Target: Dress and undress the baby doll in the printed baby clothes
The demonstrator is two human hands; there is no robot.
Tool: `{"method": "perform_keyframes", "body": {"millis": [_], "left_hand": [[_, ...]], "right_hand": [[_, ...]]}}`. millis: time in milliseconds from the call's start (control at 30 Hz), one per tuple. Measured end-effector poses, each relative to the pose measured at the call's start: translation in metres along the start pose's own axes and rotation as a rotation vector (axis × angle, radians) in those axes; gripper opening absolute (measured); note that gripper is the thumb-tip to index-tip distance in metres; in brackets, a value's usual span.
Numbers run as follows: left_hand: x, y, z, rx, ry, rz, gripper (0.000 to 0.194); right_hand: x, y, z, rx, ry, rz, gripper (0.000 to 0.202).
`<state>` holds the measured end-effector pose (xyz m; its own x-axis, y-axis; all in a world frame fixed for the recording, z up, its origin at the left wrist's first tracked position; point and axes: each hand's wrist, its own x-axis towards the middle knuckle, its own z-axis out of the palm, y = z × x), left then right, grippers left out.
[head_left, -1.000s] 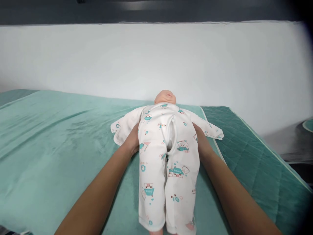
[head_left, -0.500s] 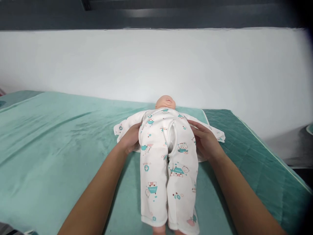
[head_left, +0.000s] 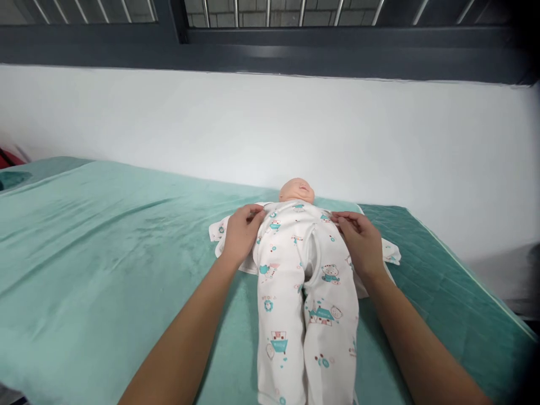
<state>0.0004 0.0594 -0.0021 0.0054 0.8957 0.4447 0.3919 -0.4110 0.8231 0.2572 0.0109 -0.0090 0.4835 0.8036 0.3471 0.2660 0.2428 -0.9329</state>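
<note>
A baby doll (head_left: 297, 190) lies on its back with its head toward the wall. It wears white split-crotch baby pants (head_left: 282, 287) printed with animals and houses, drawn up to chest height. A matching white shirt (head_left: 218, 229) shows beneath, its sleeves spread to both sides. My left hand (head_left: 243, 233) is closed, thumb and fingers pinching the upper left edge of the pants. On the opposite side, my right hand (head_left: 361, 242) pinches the upper right edge. The fingertips partly hide the cloth they grip. The doll's feet are out of view.
A light green sheet (head_left: 105, 270) covers the bed beneath the doll. Darker green quilted bedding (head_left: 439, 281) lies at the right. Behind stands a white wall (head_left: 253, 124), with a dark window frame (head_left: 295, 53) and metal bars above.
Both hands have moved from the doll's sides up to the top of the pants and pinched together there. The camera view has tilted up, showing the window bars.
</note>
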Motion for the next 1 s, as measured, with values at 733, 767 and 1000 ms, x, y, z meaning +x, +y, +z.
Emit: {"method": "perform_keyframes", "body": {"millis": [733, 767, 1000], "left_hand": [[0.019, -0.021, 0.003, 0.116, -0.279, 0.052, 0.017], [0.018, -0.020, 0.003, 0.104, -0.293, 0.037, 0.016], [0.016, -0.014, 0.007, -0.092, -0.231, -0.086, 0.011]], "right_hand": [[0.039, -0.003, 0.004, -0.114, -0.599, 0.143, 0.027], [0.039, -0.003, 0.004, -0.093, -0.600, 0.156, 0.029], [0.039, -0.008, 0.003, -0.037, -0.636, 0.192, 0.035]]}}
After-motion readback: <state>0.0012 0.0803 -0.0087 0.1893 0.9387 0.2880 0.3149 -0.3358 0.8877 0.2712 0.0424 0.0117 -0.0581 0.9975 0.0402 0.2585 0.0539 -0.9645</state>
